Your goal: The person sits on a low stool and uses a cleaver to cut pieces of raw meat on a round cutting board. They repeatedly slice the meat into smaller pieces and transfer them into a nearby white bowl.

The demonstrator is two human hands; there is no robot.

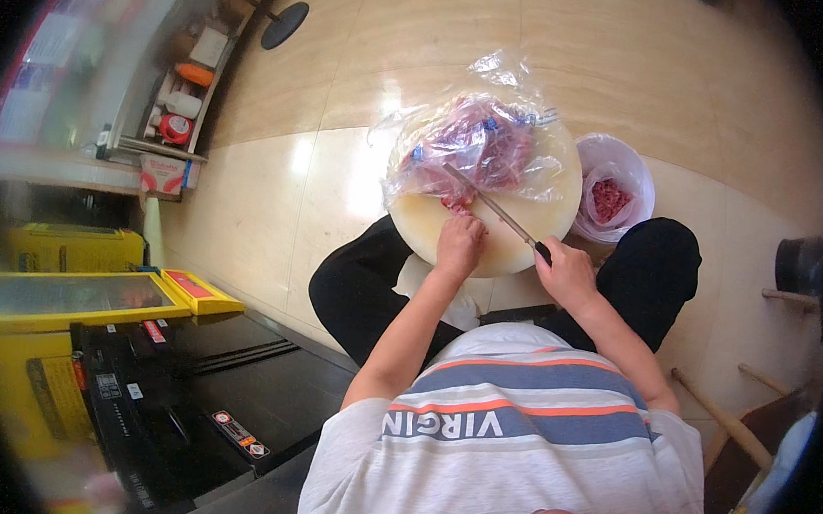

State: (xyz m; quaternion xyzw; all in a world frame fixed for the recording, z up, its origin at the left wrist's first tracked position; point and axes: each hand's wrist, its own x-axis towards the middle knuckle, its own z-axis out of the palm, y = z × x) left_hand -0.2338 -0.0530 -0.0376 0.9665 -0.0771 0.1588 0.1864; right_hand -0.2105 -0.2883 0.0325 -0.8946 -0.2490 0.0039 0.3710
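Observation:
On a round, cream-coloured cutting board [516, 249] lies a large piece of raw red meat [492, 136], partly covered by a clear plastic bag [418, 127]. My right hand [568, 271] is closed round the black handle of a knife [505, 217], whose blade slants up and left over the board to the meat's near edge. My left hand [460, 246] has its fingers bent together at a small strip of meat [458, 202] hanging from the near side, left of the blade. Its fingertips are partly hidden from above.
Right of the board, a white bucket [639, 180] lined with a plastic bag holds small cut pieces of meat [608, 200]. My black-trousered knees flank the board. At left stand a black appliance or box [209, 386], yellow cartons [77, 249] and a shelf unit with bottles [179, 105]. Wooden legs [729, 418] stand at right.

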